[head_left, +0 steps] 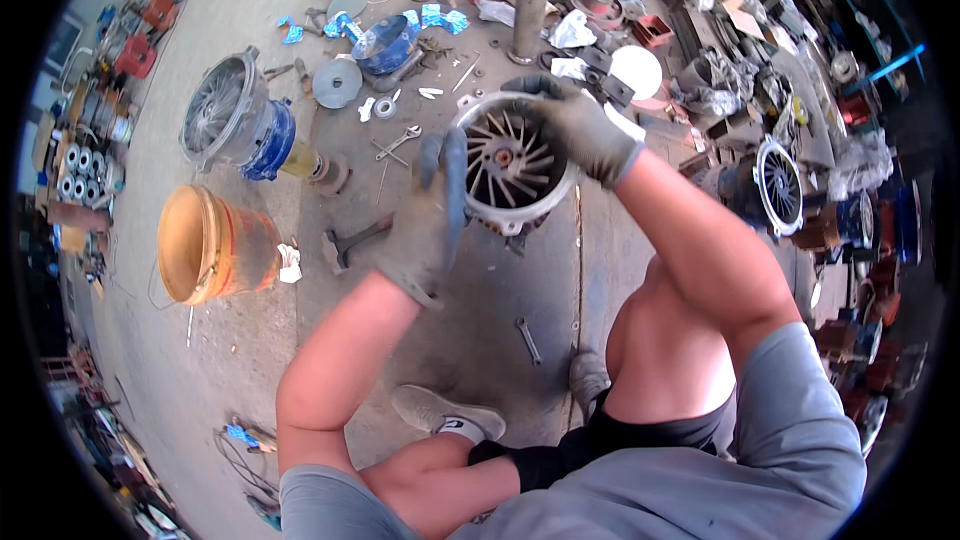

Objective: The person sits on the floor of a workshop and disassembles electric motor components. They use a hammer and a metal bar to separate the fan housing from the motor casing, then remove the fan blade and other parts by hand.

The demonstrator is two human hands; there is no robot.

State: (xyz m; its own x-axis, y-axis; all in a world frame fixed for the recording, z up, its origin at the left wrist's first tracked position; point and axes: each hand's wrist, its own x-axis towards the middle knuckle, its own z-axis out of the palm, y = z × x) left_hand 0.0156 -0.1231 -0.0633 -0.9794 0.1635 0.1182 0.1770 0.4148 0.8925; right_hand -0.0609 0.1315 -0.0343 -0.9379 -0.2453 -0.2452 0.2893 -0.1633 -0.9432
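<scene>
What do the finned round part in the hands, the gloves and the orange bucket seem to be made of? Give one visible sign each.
Finned part: probably cast metal, dull grey, with thin radial ribs.
Gloves on left hand and right hand: likely knitted fabric, grey, soiled, creased.
Bucket: probably plastic, orange, stained, smooth thin wall.

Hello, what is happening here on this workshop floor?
A person sitting on the concrete floor holds up a round metal motor part with fan-like ribs in both gloved hands. The left hand grips its left edge, and the right hand holds the top right rim. Around them lie a wrench, an orange bucket and a blue motor housing.
</scene>
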